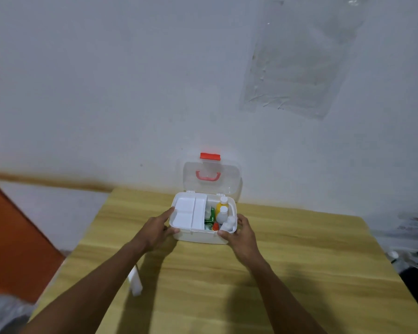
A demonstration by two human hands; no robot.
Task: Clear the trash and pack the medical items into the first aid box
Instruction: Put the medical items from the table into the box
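Two hands held the box (198,236) at its near corners. The left hand (156,229) gripped the near-left corner, thumb along the front wall and fingers up the left side; the right hand (243,233) gripped the near-right corner, thumb on the front rim and fingers curled round the right side. Both sets of fingers were closed onto the box, not spread.

The box stood at the far middle of the table (299,273), close to the wall (106,92). Its clear lid (211,180) stood upright at the far side — red latch (210,156) on top, red handle (208,176) visible through it.

Inside, a white tray (187,212) covered the left part. The right part was uncovered and held a yellow bottle (220,205) at the far end, a white bottle (222,215) just nearer, another white bottle (229,223) at the near right, a green packet (210,218) to their left and a small red-capped item (215,226) at the near edge — too small to identify.

A white object (135,280) lay at the table's left edge, partly behind the left forearm.
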